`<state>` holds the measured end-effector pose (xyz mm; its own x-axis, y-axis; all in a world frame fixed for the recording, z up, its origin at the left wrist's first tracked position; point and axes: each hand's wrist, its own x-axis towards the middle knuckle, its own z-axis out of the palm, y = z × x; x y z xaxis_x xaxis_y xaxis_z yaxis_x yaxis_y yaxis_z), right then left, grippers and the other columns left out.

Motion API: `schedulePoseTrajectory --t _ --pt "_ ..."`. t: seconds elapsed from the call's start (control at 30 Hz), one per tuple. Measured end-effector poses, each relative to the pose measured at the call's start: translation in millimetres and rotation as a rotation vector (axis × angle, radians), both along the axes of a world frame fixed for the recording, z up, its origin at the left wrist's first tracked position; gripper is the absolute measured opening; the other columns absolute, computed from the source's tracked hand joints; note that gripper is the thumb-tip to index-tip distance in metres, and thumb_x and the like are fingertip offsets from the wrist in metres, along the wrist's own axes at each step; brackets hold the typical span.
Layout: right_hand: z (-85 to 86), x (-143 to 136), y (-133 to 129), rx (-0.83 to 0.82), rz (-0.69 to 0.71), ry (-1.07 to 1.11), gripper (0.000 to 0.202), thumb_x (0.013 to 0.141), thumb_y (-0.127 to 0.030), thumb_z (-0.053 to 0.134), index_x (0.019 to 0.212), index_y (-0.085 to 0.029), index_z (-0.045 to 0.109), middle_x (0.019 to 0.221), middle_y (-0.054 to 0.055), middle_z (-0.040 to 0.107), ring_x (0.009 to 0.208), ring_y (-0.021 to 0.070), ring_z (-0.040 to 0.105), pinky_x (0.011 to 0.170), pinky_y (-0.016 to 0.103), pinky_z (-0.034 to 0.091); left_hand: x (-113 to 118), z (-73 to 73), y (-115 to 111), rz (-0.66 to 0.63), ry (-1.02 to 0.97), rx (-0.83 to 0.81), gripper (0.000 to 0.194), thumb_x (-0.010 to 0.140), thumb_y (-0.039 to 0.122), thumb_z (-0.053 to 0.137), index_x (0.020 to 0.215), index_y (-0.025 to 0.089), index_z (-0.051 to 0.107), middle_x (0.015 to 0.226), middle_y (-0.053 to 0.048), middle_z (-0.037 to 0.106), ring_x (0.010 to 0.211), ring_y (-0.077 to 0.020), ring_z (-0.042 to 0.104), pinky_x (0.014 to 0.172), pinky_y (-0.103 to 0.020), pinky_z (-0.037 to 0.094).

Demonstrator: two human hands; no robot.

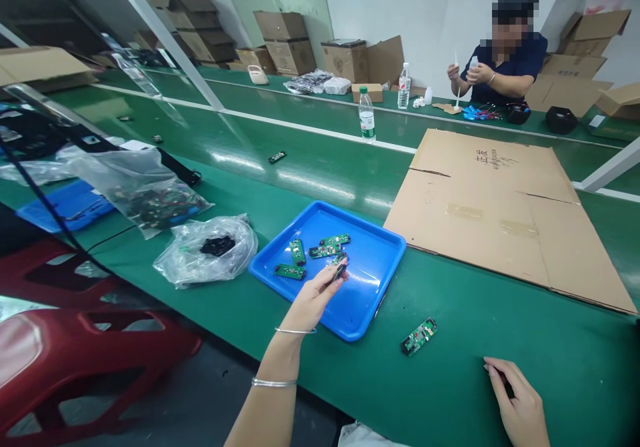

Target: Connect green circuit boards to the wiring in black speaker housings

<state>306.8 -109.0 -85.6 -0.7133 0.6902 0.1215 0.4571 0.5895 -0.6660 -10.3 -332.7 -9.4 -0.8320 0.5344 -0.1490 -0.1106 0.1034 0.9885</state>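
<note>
My left hand (320, 291) reaches over the blue tray (367, 287), its fingers closed on a small circuit board (340, 272) seen nearly edge-on. Several green circuit boards lie in the tray, among them one at the left (290, 271) and one upright-lying (297, 252) beside it. Another circuit board (419, 337) rests on the green table, right of the tray. On the table at the lower right is my right hand (517, 400), thumb and fingertips drawn together. Whether something tiny is between them I cannot make out.
A flattened cardboard sheet (505, 233) covers the table's right. Left of the tray sit a clear plastic bag (207, 250) with black parts and a bag of boards (155, 197). A conveyor (240, 147) carries a board (277, 157) and a bottle (367, 117). A person (505, 67) works opposite.
</note>
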Motion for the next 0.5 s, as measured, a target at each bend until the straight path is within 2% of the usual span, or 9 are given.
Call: schedulePoseTrajectory --t 0.17,0.3,0.4,0.5 --pt "1.3 0 0 -0.007 -0.001 -0.017 0.04 0.084 -0.055 0.041 0.083 -0.024 0.066 0.085 0.005 0.07 0.073 0.0187 0.067 0.059 0.024 0.057 13 8.6 4 -0.061 0.379 -0.2 0.046 0.073 0.037 0.06 0.117 0.024 0.057 0.106 -0.006 0.063 0.102 -0.0247 0.056 0.094 -0.039 0.041" --pt "0.8 0 1 -0.034 -0.005 -0.018 0.041 0.083 -0.056 0.041 0.083 -0.023 0.066 0.086 0.006 0.069 0.073 0.0192 0.067 0.054 0.024 0.056 19 10.5 6 -0.023 0.573 -0.306 0.046 0.069 0.038 0.066 0.112 0.024 0.059 0.104 -0.006 0.065 0.098 -0.0264 0.058 0.09 -0.038 0.044" --pt "-0.2 1 1 -0.053 -0.005 -0.011 0.04 0.083 -0.055 0.042 0.084 -0.023 0.066 0.087 0.007 0.069 0.073 0.0194 0.067 0.05 0.023 0.055 16 2.5 8 -0.038 0.641 -0.397 0.045 0.07 0.036 0.065 0.113 0.023 0.058 0.105 -0.006 0.066 0.095 -0.0262 0.06 0.086 -0.038 0.047" --pt "-0.4 1 0 -0.05 -0.007 -0.008 0.039 0.084 -0.053 0.042 0.085 -0.023 0.066 0.088 0.007 0.069 0.074 0.0195 0.067 0.054 0.024 0.056 9 -13.2 10 -0.08 0.674 -0.516 0.045 0.071 0.033 0.064 0.114 0.022 0.057 0.108 -0.007 0.065 0.098 -0.0264 0.06 0.087 -0.039 0.047"
